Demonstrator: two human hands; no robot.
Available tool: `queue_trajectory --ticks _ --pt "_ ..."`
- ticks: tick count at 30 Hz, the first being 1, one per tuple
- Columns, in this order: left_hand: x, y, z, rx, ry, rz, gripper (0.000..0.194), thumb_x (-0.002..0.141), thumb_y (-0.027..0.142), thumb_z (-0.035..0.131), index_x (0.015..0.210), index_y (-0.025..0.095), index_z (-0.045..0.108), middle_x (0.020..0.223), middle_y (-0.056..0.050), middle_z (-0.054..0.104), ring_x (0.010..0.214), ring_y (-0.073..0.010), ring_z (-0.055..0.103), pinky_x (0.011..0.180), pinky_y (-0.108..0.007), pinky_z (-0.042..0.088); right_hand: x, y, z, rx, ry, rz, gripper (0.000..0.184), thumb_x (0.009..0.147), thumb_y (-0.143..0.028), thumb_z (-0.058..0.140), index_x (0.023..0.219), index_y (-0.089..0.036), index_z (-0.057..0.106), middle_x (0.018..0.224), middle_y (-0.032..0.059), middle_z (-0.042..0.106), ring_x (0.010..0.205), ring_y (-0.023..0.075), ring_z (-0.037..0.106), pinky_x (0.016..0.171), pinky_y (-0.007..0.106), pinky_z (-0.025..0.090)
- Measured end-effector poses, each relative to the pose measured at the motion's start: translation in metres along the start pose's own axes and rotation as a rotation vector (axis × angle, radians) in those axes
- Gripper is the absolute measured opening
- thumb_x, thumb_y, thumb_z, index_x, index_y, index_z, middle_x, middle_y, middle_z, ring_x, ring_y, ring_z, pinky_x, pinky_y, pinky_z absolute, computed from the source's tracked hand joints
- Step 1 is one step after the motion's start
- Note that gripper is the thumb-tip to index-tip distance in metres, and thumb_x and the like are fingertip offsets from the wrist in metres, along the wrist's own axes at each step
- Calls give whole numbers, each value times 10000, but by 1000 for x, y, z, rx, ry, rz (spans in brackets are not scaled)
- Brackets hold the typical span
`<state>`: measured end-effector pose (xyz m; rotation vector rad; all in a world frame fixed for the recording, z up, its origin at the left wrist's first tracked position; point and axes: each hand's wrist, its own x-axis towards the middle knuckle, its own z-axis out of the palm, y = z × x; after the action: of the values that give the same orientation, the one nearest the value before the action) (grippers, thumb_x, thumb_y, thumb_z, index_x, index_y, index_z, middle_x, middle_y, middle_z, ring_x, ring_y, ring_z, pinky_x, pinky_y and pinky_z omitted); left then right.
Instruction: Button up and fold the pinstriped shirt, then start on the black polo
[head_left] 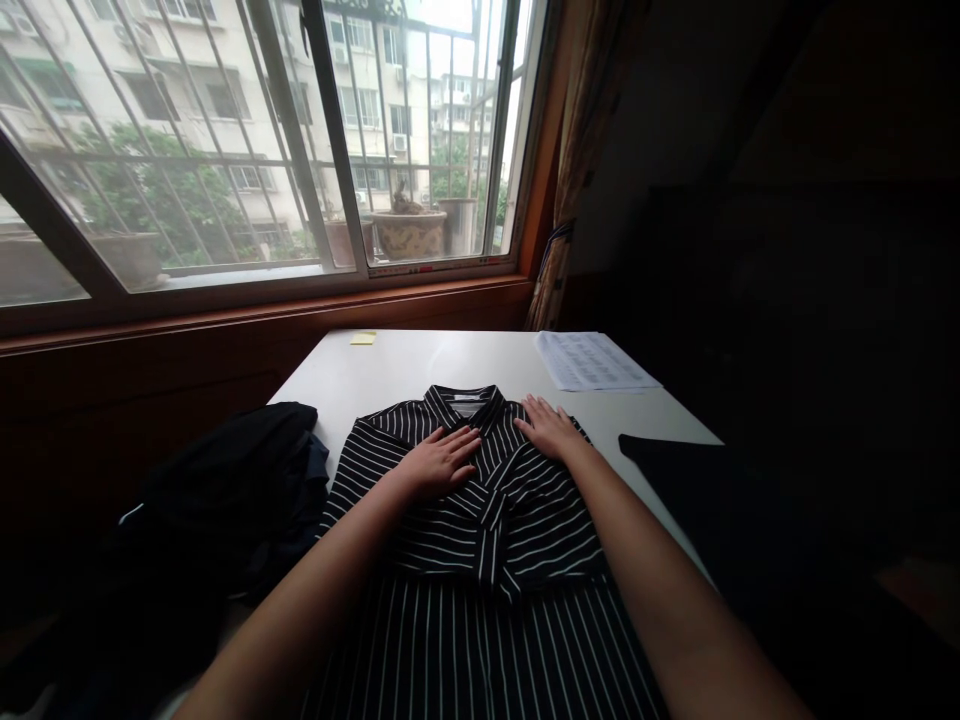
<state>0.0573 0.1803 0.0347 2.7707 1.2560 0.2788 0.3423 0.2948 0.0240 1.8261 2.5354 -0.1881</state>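
Note:
A black shirt with white stripes (450, 535) lies spread on the white table (420, 360), its collar (466, 405) at the far end. My left hand (444, 460) rests flat on the chest just below the collar, fingers stretched to the right. On the shoulder at the right lies my right hand (547, 425), palm down with its fingers extended. Below the hands, striped fabric is folded across the front, with a knotted or overlapping part near the middle. The lower end of the shirt runs toward me, partly hidden by my forearms.
Dark clothes (232, 490) are heaped at the table's left edge. Dark fabric (675, 465) covers part of the right edge. Printed sheets (596, 362) lie at the back right, a yellow sticky note (363, 339) at the back left. Beyond stands a barred window (360, 150) with a curtain (574, 170).

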Motion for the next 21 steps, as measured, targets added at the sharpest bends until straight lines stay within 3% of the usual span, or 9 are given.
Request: queue_trajectory --ticks 11,21 --pt "1 -2 3 -2 -4 0 608 1033 562 239 1577 302 156 1635 4 178 1523 -195 149 1248 -448 72 12 18 1 9 -7 32 769 964 -650 140 1596 -211 142 1673 19 68 1532 241 61 1224 492 69" --pt "1 -1 3 10 4 -5 597 1035 540 268 1574 301 174 1634 1 190 1520 -202 164 1245 -452 96 4 10 -5 7 37 25 766 973 -625 128 1586 -169 193 1665 40 129 1527 242 104 1224 493 87"
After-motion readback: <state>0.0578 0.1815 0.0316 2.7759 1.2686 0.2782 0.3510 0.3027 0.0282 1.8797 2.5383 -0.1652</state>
